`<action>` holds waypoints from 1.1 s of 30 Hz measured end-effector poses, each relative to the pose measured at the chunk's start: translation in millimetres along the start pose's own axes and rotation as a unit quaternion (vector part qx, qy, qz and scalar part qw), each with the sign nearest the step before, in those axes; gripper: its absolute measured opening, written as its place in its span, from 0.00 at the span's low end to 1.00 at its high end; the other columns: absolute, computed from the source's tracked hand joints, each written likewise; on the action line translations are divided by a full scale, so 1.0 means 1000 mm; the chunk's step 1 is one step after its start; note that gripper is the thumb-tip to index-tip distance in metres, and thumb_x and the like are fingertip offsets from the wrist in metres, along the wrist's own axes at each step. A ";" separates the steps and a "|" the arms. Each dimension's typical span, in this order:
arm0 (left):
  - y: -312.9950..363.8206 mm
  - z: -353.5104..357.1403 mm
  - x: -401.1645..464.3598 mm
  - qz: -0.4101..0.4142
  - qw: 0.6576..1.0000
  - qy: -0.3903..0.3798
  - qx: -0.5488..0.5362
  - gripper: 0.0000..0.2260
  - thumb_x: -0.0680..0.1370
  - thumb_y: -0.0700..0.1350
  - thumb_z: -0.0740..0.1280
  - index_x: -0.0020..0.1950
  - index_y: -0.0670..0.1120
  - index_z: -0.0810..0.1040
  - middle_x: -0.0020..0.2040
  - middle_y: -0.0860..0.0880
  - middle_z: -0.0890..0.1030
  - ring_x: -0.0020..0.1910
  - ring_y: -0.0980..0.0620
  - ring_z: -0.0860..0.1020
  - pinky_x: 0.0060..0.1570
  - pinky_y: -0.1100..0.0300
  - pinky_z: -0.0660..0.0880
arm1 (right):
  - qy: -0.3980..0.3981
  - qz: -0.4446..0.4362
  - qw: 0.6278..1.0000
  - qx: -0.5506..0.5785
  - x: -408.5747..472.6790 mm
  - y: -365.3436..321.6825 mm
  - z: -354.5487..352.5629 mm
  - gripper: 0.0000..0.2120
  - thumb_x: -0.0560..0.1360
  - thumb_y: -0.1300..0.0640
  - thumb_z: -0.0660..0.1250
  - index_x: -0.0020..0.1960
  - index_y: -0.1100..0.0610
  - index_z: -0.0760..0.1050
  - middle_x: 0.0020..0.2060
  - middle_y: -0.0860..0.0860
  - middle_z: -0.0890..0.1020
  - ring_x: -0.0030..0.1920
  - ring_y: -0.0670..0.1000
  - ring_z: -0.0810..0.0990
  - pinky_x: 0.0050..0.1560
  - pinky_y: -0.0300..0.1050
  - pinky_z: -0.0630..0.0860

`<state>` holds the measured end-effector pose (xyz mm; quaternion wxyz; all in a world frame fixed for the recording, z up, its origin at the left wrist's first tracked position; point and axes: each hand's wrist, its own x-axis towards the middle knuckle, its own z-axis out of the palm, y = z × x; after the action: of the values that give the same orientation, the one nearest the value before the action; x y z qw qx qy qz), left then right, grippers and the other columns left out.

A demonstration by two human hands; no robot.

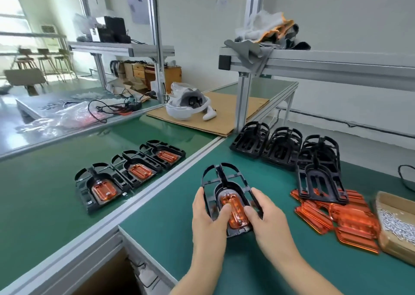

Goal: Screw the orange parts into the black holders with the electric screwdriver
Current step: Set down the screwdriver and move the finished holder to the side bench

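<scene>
Both the left hand [207, 213] and right hand [265, 218] grip one black holder [221, 178] bearing one orange part [234, 211]; three finished holders [129, 171] lie left.

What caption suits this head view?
Both hands seat an orange part in a black holder.

Two bare forearms with no sleeves, gloves, rings or watch; left grip [207, 213] and right grip [266, 213] short-nailed
</scene>
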<state>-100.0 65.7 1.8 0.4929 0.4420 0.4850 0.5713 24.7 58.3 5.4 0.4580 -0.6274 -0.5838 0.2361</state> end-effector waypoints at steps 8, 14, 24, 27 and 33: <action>0.016 -0.034 0.073 0.016 0.992 0.124 -0.037 0.28 0.79 0.38 0.64 0.77 0.52 0.58 0.73 0.55 0.65 0.70 0.55 0.66 0.70 0.54 0.64 | -0.070 -0.055 0.995 -0.038 0.069 -0.038 0.063 0.23 0.82 0.61 0.59 0.75 0.57 0.62 0.72 0.49 0.68 0.68 0.43 0.67 0.64 0.28 0.58; 0.022 -0.048 0.132 0.033 0.981 0.189 -0.006 0.28 0.80 0.38 0.61 0.78 0.50 0.54 0.77 0.54 0.58 0.74 0.57 0.57 0.66 0.63 0.54 | -0.103 -0.051 0.990 -0.083 0.117 -0.052 0.106 0.24 0.82 0.64 0.54 0.77 0.55 0.58 0.73 0.50 0.68 0.70 0.50 0.67 0.66 0.38 0.62; 0.032 -0.054 0.221 -0.008 0.967 0.244 0.067 0.27 0.81 0.37 0.57 0.78 0.43 0.49 0.78 0.47 0.52 0.74 0.47 0.59 0.64 0.61 0.60 | -0.110 -0.010 0.990 -0.087 0.188 -0.069 0.161 0.19 0.81 0.65 0.52 0.72 0.60 0.64 0.69 0.53 0.68 0.68 0.53 0.67 0.62 0.41 0.63; 0.034 -0.054 0.239 -0.022 0.963 0.256 0.078 0.27 0.81 0.36 0.56 0.78 0.43 0.49 0.78 0.47 0.51 0.73 0.46 0.61 0.64 0.57 0.62 | -0.110 0.019 0.992 -0.054 0.202 -0.067 0.181 0.07 0.81 0.63 0.52 0.56 0.59 0.66 0.57 0.52 0.68 0.57 0.52 0.67 0.54 0.41 0.63; 0.025 -0.061 0.258 -0.060 0.963 0.237 0.117 0.30 0.81 0.36 0.56 0.78 0.41 0.42 0.79 0.46 0.44 0.76 0.46 0.55 0.70 0.57 0.57 | -0.168 0.003 0.983 -0.075 0.220 -0.062 0.192 0.22 0.81 0.62 0.56 0.74 0.62 0.60 0.72 0.53 0.64 0.72 0.52 0.62 0.65 0.38 0.59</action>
<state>-195.0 313.6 24.6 0.3422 0.3185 0.6773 0.5681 -121.6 318.6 20.4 0.3039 -0.6132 -0.6667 0.2952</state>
